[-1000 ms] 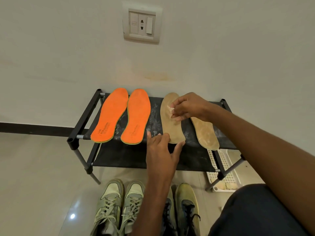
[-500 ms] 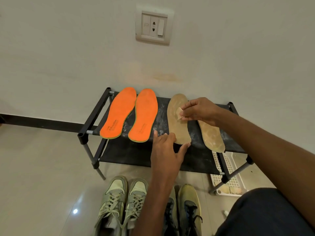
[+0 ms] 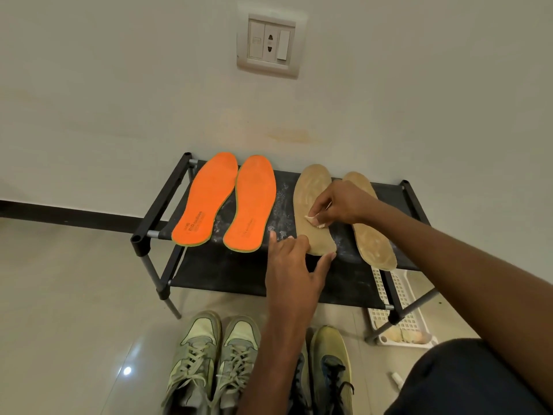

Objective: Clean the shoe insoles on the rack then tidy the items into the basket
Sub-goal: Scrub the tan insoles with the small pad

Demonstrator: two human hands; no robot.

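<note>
- Head view, rack: a black two-tier shoe rack [image 3: 155,211] stands against the wall; its top shelf carries four insoles lying flat, toes toward the wall.
- Head view, insoles: two orange insoles [image 3: 209,202] lie side by side on the left half; two tan insoles lie on the right half, the inner tan insole [image 3: 311,190] and the outer tan insole [image 3: 374,244] (partly hidden by the forearm).
- Head view, right hand [image 3: 341,205]: fingers curled, pinching a small pale wipe [image 3: 314,220] pressed onto the middle of the inner tan insole.
- Head view, left hand [image 3: 294,265]: fingers straight and spread, fingertips resting on the heel end of the same insole, holding nothing.
- Head view, floor: a white perforated basket [image 3: 401,295] sits beneath the rack's right end; two pairs of sneakers [image 3: 215,354] stand in front.
</note>
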